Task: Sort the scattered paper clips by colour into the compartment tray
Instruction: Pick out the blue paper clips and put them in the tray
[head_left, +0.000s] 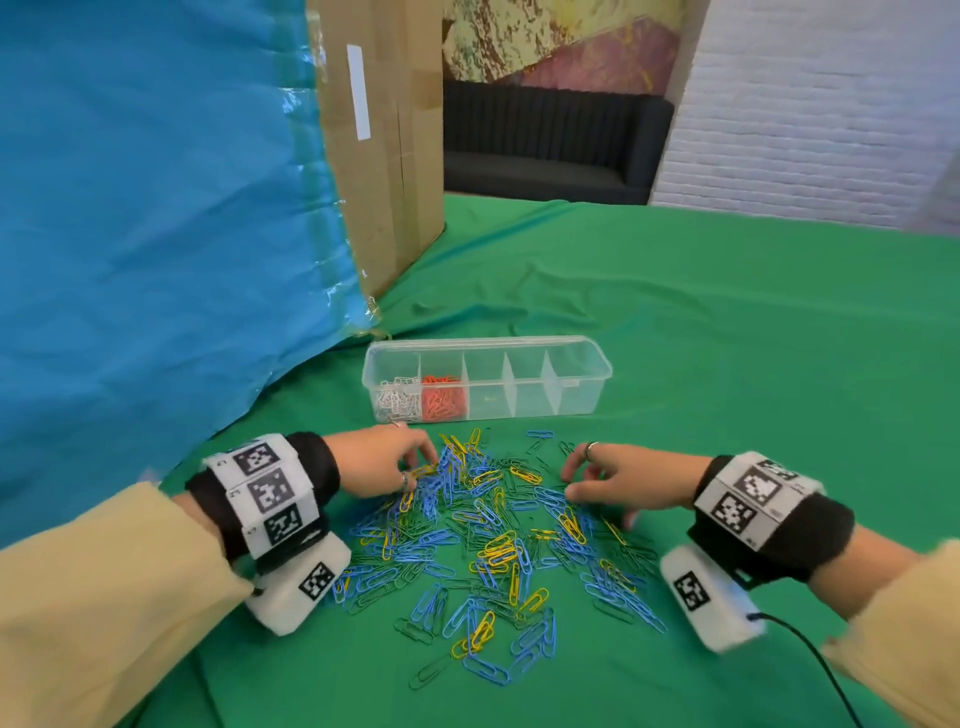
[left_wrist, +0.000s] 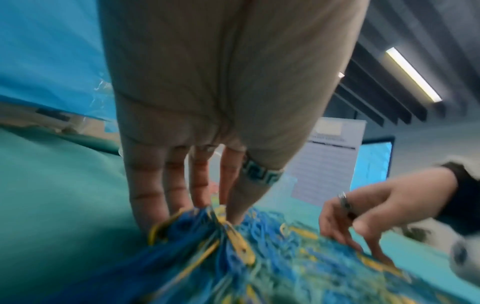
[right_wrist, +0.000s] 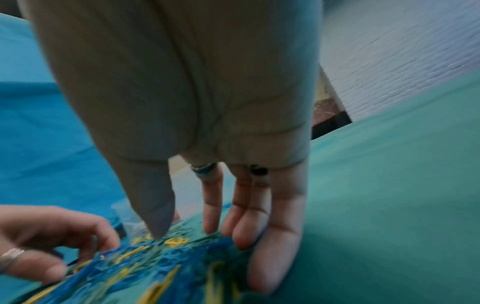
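On the tabletop: one tray, five compartments, two filled. Both hands, left and right, fingers loosely extended onto clips, gripping none.

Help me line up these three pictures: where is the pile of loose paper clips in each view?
Head: pile of loose paper clips at lower centre, between both hands.
Left wrist: blurred, bottom centre, under the fingertips.
Right wrist: blurred, bottom left.
Shared landmark: the green cloth beneath it.

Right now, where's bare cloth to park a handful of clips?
Bare green cloth right of the compartment tray and behind it toward the cardboard box. Crowded: the clip pile between left hand and right hand.
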